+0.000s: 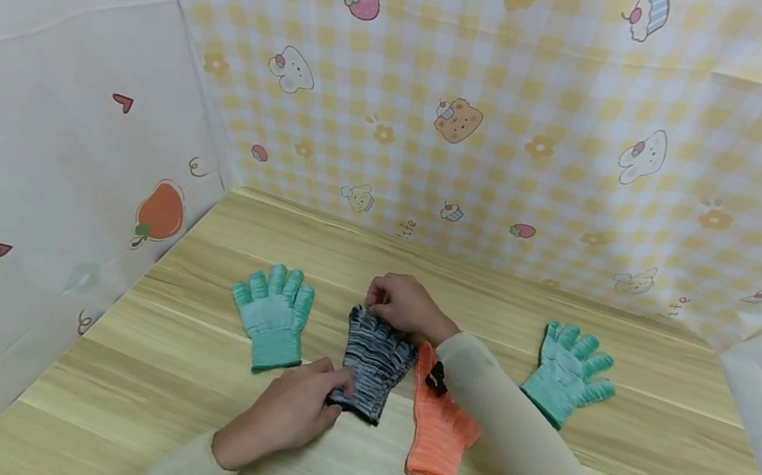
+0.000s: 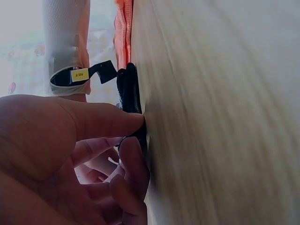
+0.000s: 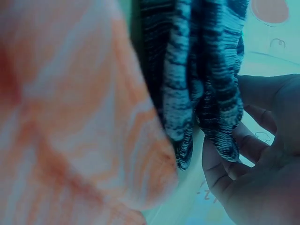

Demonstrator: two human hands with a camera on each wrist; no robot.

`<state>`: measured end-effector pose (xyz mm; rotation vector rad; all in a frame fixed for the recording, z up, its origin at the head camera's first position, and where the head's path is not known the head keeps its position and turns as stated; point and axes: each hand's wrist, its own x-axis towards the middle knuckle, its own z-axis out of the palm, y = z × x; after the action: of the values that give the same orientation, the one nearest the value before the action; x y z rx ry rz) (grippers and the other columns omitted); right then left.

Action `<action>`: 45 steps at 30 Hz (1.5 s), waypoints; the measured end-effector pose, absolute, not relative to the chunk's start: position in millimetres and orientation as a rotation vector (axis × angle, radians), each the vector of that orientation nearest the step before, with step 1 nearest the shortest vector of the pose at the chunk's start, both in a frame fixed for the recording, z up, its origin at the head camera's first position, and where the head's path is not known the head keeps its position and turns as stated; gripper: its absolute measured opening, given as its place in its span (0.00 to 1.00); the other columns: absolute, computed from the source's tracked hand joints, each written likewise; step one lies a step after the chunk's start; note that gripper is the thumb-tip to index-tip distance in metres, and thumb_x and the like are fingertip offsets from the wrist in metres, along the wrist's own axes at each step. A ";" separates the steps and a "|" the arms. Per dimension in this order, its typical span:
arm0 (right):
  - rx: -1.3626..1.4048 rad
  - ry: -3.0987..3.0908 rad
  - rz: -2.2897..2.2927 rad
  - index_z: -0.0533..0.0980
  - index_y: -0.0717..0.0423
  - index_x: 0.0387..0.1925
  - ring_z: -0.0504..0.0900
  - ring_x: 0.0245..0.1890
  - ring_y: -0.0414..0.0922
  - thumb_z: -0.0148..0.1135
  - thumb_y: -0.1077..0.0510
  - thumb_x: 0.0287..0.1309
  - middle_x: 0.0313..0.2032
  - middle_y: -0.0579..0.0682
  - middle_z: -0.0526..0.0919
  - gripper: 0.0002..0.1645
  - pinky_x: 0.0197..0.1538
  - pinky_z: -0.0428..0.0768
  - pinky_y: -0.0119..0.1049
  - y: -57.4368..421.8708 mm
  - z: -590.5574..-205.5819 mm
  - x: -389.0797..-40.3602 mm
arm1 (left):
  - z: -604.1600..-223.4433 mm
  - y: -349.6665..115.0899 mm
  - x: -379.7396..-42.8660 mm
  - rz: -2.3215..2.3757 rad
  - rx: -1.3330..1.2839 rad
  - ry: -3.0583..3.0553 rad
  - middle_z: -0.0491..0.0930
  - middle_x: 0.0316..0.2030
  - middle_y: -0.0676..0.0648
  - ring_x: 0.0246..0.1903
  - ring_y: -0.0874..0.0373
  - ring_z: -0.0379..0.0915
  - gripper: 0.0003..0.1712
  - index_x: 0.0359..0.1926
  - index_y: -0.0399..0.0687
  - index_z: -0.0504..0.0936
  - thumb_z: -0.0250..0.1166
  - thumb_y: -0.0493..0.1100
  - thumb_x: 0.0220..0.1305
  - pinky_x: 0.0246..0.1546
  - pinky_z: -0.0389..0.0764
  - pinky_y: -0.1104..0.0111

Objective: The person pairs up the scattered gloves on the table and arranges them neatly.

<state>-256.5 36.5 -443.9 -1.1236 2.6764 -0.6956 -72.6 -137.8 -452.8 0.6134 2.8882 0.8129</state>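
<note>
From where I stand, a black-and-white knit glove (image 1: 375,364) lies near the middle of the wood-grain tabletop (image 1: 163,410), its fingers toward twelve o'clock and its cuff toward six. Taking that glove as the clock's centre, and going by the person's own outlook, the left hand (image 1: 298,410) comes in at eight o'clock and pinches the cuff edge between thumb and fingers. The right hand (image 1: 408,305) sits at about one o'clock, its bent fingers pinching one of the glove's fingertips.

An orange knit glove (image 1: 437,439) lies just beside it at four o'clock, cuff toward six, partly hidden by the right sleeve (image 1: 521,439). On that wrist I can see a black device with a yellow label (image 2: 79,75).

Two teal gloves lie farther out: the left teal glove (image 1: 274,328) between nine and ten o'clock, fingers up toward twelve, and the right teal glove (image 1: 563,376) at three, well apart, fingers toward one or two. Past the tabletop's far edge, at twelve o'clock, hangs a yellow-and-white checked cloth (image 1: 408,53) printed with strawberries and cupcakes.
</note>
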 end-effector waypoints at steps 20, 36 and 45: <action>-0.825 2.580 -0.727 0.80 0.48 0.29 0.77 0.25 0.40 0.65 0.51 0.61 0.26 0.41 0.81 0.07 0.38 0.77 0.39 91.1 -426.7 -253.4 | -451.0 -137.9 -71.4 0.784 0.592 2.893 0.74 0.31 0.54 0.27 0.63 0.68 0.11 0.38 0.59 0.80 0.72 0.41 0.55 0.22 0.69 0.69; -0.822 2.653 -0.671 0.81 0.50 0.30 0.77 0.24 0.40 0.62 0.59 0.63 0.25 0.41 0.81 0.06 0.48 0.78 0.47 95.2 -431.8 -250.5 | -451.1 -135.7 -73.0 0.815 0.546 2.888 0.75 0.31 0.54 0.26 0.64 0.67 0.10 0.38 0.56 0.83 0.72 0.40 0.54 0.21 0.69 0.70; -0.873 2.481 -0.692 0.82 0.54 0.24 0.69 0.16 0.40 0.63 0.54 0.63 0.21 0.47 0.80 0.13 0.28 0.71 0.36 99.5 -419.9 -244.2 | -450.5 -136.2 -74.5 0.846 0.517 2.887 0.73 0.27 0.55 0.24 0.64 0.66 0.09 0.36 0.54 0.84 0.72 0.40 0.53 0.20 0.69 0.70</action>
<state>-244.2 99.5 -419.9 -0.8735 2.4808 -0.6922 -74.5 -136.2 -450.5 0.5166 2.8868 0.8457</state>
